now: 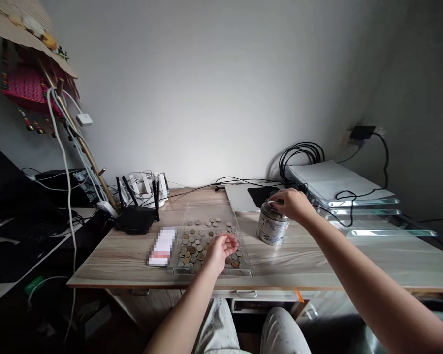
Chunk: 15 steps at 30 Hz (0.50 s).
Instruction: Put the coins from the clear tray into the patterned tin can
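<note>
Coins: loose, spread flat in a clear tray on the tabletop, directly beneath the left hand; grip wide, palm up, holding nothing visible. Beyond, right hand: grip narrow, fingertips pinching the rim of a patterned tin, apparently steadying it. Left of tray: router.

We see soft light brightest on the wall at centre, corners dim at seven and one o'clock, edges bowed; a pixelated patch masks one item.
</note>
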Available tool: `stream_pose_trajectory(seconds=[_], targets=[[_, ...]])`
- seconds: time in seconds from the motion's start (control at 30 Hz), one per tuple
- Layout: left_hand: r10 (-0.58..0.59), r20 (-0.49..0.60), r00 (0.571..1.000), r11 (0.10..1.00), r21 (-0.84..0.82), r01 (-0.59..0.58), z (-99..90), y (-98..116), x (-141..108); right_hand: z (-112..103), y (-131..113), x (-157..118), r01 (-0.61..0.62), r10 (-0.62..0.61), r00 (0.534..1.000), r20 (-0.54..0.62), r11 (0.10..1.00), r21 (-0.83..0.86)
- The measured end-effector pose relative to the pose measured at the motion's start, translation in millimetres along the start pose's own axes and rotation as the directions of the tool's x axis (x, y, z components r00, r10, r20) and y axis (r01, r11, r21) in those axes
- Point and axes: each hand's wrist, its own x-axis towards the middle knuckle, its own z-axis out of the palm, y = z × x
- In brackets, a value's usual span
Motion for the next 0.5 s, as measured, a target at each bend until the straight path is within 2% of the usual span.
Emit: stream_pose_trajectory(seconds=[0.03,0.07,0.1,0.13,0.17,0.2,0.23,0.3,0.37,0.43,0.5], targets=[[0.060,-0.013,0.998,0.988,0.145,-0.057,-2.6,5.2,-0.7,4.3,-13.8,-4.1,0.026,-0.024,0.998,-0.066,0.999,0.029],[0.117,0.012,0.993,0.938,0.327,-0.114,-7.1,12.1,-0.5,10.6,-29.5,-9.0,0.067,-0.060,0.994,-0.090,0.995,0.076],[0.174,0.036,0.984,0.828,0.535,-0.166,-13.4,20.4,0.8,19.2,-46.4,-14.3,0.118,-0.111,0.992,-0.058,0.984,0.132],[0.227,0.056,0.972,0.656,0.729,-0.195,-21.2,29.6,3.2,29.8,-63.8,-19.7,0.168,-0.178,0.984,0.033,0.967,0.191],[0.231,0.067,0.971,0.455,0.874,-0.169,-29.8,39.1,6.9,42.2,-80.9,-24.7,0.214,-0.253,0.956,0.146,0.947,0.238],[0.167,0.019,0.986,0.260,0.963,-0.063,-38.7,48.1,11.5,55.7,-97.1,-28.7,0.242,-0.307,0.921,0.238,0.933,0.266],[0.061,-0.067,0.996,0.112,0.992,0.060,-47.1,56.0,16.7,69.4,-111.7,-31.4,0.253,-0.337,0.889,0.312,0.927,0.278],[-0.028,-0.156,0.987,0.076,0.985,0.157,-60.3,66.8,27.0,94.8,-135.4,-32.4,0.234,-0.330,0.860,0.390,0.933,0.273],[-0.057,-0.201,0.978,0.117,0.971,0.206,-67.9,69.8,34.5,113.8,-151.2,-28.9,0.187,-0.294,0.856,0.426,0.943,0.275],[-0.062,-0.219,0.974,0.237,0.944,0.228,-72.1,67.1,37.2,125.4,-160.3,-24.4,0.154,-0.297,0.833,0.466,0.935,0.320],[-0.069,-0.208,0.976,0.429,0.877,0.217,-76.7,62.6,35.3,130.8,-164.5,-22.5,0.125,-0.329,0.784,0.526,0.914,0.386]])
